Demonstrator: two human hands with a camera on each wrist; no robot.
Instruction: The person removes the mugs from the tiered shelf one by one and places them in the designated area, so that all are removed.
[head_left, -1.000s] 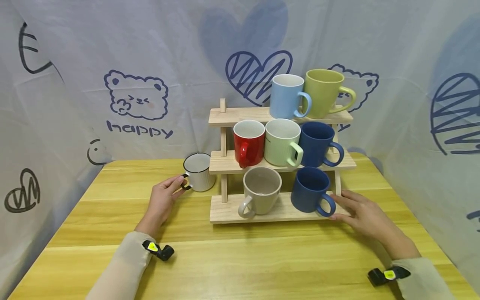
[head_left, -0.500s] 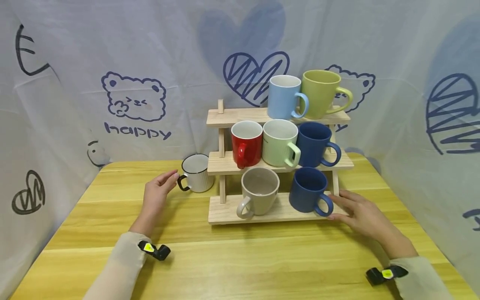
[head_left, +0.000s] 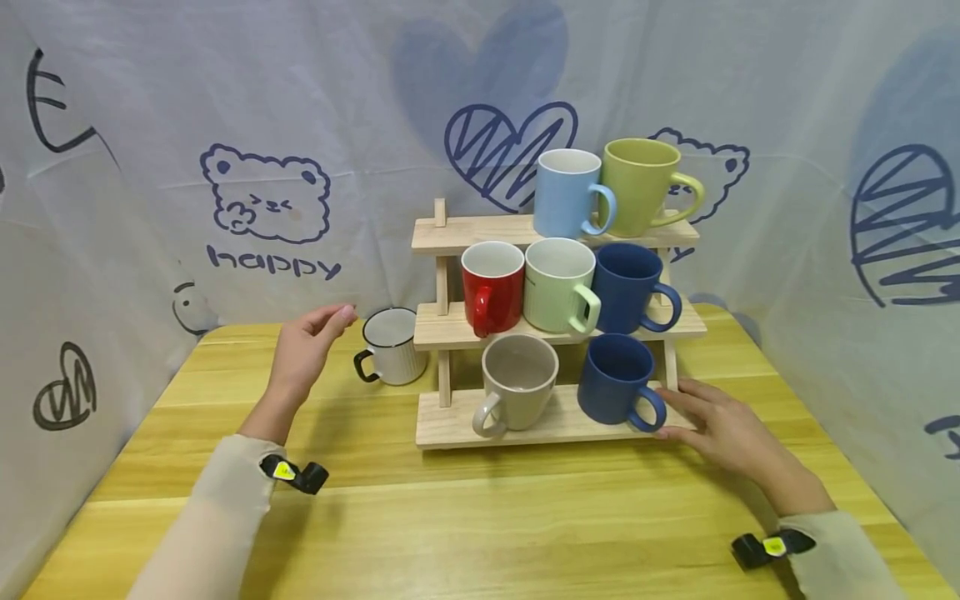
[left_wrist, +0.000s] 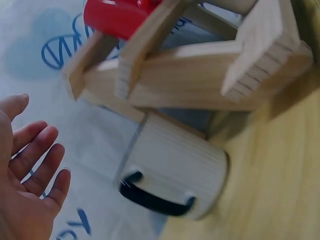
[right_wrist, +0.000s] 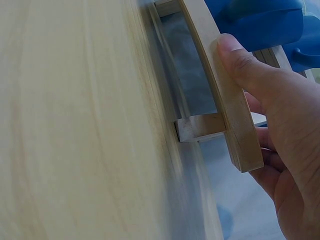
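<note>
My left hand [head_left: 303, 350] is raised off the table with nothing in it, fingers relaxed. Just right of it stands a white ribbed mug [head_left: 402, 357] with a black rim and handle; the left wrist view shows a gap between hand and mug handle [left_wrist: 155, 201]. My right hand [head_left: 723, 437] grips the right end of the bottom board of a three-tier wooden display rack [head_left: 442, 429]. In the right wrist view the thumb [right_wrist: 232, 45] lies on the board's front edge and the fingers curl behind it. A dark blue mug [head_left: 609, 392] sits close beside that hand.
A beige mug [head_left: 528, 396] shares the bottom tier. Red [head_left: 504, 296], pale green [head_left: 551, 296] and dark blue [head_left: 626, 296] mugs stand side by side on the middle tier. Light blue [head_left: 562, 200] and olive green [head_left: 637, 196] mugs occupy the top. A printed curtain [head_left: 375, 100] surrounds the table [head_left: 480, 525].
My left hand has let go of the white mug's handle and moved up and left, away from it. The right hand keeps its hold on the rack.
</note>
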